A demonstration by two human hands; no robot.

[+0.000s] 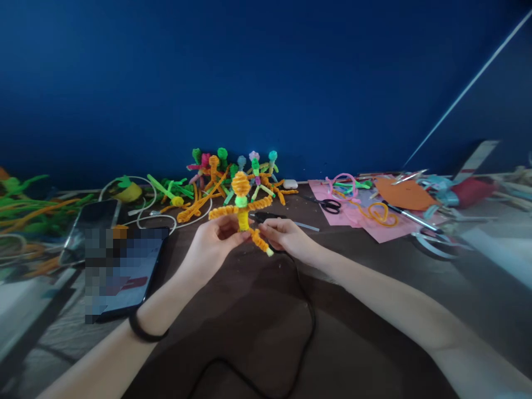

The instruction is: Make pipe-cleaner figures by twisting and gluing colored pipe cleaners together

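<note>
An orange and yellow pipe-cleaner figure (241,185) is held upright above the table, with a round coiled head, a green neck, arms spread sideways and one leg slanting down to the right. My left hand (211,241) is closed around its lower body from the left; the other leg is hidden there. On the right side, my right hand (286,235) pinches at the figure's hip and leg, its fingertips partly behind it. Just beyond the hands lies a black tool with a translucent stick (308,226), which looks like a glue gun.
Several finished pipe-cleaner figures (222,158) stand against the blue wall. Black scissors (331,206), pink paper (324,191), an orange sheet (405,193) and a pen (411,216) lie right. A tablet (137,277), a phone (91,221) and loose pipe cleaners lie left. A black cord (310,316) crosses the table.
</note>
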